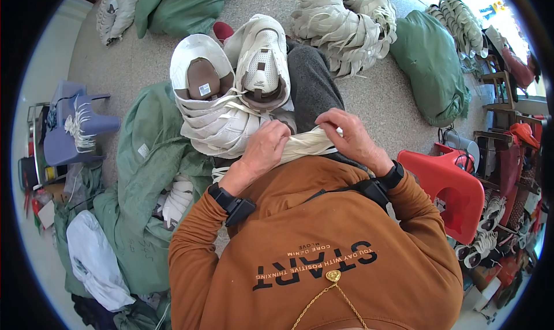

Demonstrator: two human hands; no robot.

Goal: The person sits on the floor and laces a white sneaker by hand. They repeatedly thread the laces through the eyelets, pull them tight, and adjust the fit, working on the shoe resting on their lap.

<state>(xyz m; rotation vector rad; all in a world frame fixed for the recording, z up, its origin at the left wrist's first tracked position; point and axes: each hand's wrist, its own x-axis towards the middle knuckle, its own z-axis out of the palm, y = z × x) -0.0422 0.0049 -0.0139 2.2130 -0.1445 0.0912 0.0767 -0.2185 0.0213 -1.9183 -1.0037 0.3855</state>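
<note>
A green sack (147, 122) sprawls past the left edge of the lap (314, 79), where stacked white shoes (216, 131) rest. The left hand (264, 150) bunches its fingers against a bundle of white laces (309, 143) across the lap's near edge; the right hand (353, 135) arches over the bundle's right part. Whether either pinches strands, I cannot tell.

The speckled grey floor (375, 93) carries a heap of white shoes (343, 35) beyond the hands, a green sack (430, 67) past the right hand (349, 135), a red stool (470, 200) nearer it, and a purple stool (63, 145) well left of the left hand (264, 150).
</note>
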